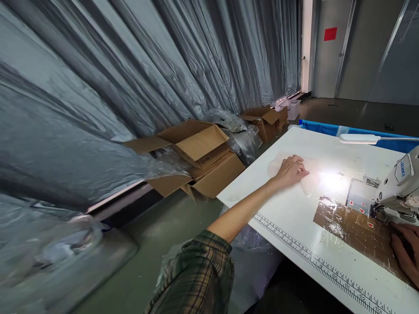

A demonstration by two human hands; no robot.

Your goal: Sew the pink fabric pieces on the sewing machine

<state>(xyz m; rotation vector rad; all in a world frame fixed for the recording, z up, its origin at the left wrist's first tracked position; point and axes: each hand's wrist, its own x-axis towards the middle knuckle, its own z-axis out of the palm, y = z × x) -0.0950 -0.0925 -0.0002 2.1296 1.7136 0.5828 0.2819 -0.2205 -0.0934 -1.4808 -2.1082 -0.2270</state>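
Note:
My left hand (290, 171) is on the white sewing table, its fingers curled down on a piece of pale, sheer fabric (310, 185) that spreads out on both sides of it. The fabric is hard to make out against the bright tabletop. At the right edge, my right hand (406, 244) is partly cut off by the frame. Its visible fingers lie apart on the end of a brown, tape-covered sheet (347, 222), close to the sewing machine (401, 183). Nothing shows in its grasp.
A printed ruler (314, 260) runs along the table's near edge. A white lamp (360, 138) reaches over the far side, with blue sheeting (322, 127) behind. Open cardboard boxes (204, 144) and clear plastic (244, 137) lie on the floor beside a grey curtain (183, 65).

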